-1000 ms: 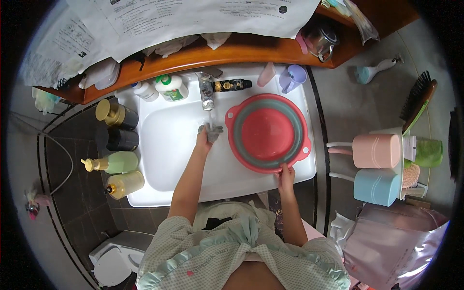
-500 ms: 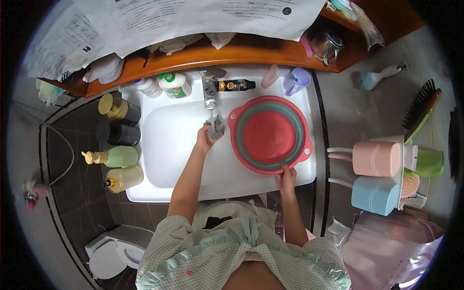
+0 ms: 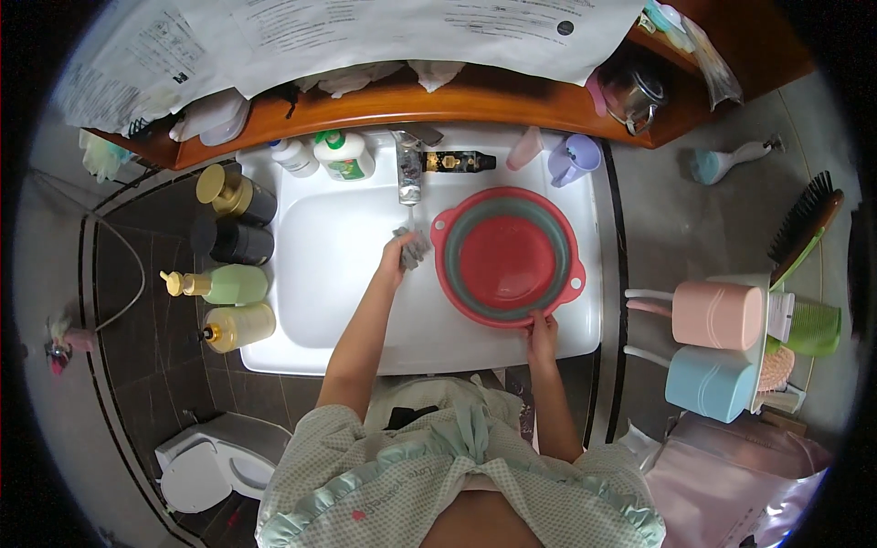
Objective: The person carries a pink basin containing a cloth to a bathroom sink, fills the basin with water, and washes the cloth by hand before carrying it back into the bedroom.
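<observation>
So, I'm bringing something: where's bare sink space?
Bare: the sink between the pale green bottle and left hand; a smaller patch right of the right hand, by the red basin. Crowded: the back rim, with white bottles, faucet and purple cup.

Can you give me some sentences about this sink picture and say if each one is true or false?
1. The left grip holds a crumpled gray cloth. True.
2. Both grips are on that cloth. False: the right grip holds the near rim of a round basin.
3. The basin is all yellow. False: it is red and gray.
4. A purple cup stands to the right of the faucet. True.
5. A bathtub is at the picture's lower left. False: a white toilet is there.
</observation>
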The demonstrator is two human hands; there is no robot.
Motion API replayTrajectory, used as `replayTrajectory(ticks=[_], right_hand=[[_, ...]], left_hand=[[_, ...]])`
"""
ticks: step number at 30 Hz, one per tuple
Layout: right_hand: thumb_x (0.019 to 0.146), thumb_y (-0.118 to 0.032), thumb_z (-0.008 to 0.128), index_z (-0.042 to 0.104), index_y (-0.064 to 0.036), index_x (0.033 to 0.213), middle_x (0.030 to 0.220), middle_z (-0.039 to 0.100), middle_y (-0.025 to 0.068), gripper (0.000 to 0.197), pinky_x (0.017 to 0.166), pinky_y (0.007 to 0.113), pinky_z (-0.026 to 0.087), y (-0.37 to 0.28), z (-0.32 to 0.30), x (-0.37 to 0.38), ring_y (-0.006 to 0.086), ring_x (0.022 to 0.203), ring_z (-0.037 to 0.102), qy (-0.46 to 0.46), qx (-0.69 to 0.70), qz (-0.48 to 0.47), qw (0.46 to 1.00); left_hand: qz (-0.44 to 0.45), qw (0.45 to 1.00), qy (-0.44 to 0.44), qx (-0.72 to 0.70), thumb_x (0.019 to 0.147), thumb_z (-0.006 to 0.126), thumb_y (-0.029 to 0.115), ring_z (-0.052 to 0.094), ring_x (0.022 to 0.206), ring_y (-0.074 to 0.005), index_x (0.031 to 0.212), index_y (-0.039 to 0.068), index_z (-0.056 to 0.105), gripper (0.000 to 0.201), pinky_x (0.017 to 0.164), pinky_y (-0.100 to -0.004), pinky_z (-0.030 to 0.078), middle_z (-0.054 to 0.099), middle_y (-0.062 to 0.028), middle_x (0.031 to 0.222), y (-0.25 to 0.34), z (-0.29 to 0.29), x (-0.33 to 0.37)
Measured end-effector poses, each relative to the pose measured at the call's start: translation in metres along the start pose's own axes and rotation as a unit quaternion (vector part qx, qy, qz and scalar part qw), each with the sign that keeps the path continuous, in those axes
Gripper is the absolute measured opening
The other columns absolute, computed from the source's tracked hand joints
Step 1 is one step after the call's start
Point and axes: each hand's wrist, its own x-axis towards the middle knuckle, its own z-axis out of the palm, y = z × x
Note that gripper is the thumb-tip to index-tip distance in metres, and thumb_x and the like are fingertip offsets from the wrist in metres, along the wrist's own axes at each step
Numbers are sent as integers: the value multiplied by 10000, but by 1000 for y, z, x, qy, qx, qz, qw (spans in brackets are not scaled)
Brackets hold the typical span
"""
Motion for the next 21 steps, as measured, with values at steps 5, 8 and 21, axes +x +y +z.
replayTrajectory(ticks=[5,8,21], right_hand=[[784,-89,533,540,-42,817,701,559,11,58,518,223,439,0,2,4,93,582,531,-2,-8,15,1000],[787,-90,530,538,-47,815,696,555,8,53,508,221,436,0,3,5,89,576,528,-6,-5,12,1000],[786,-119,545,535,-56,821,679,552,10,73,475,214,446,6,-4,19,91,537,519,5,-12,30,999]], left_hand=[[9,999,-23,-43,734,560,176,549,725,-152,1006,45,537,303,665,-272,458,570,-47,832,-1,-19,10],[111,986,19,119,695,575,72,559,774,-160,1035,36,534,345,710,-295,468,574,-61,901,2,-8,5],[-22,993,17,-114,710,472,8,553,666,-186,1005,28,489,296,637,-297,475,545,-90,863,7,-11,5]])
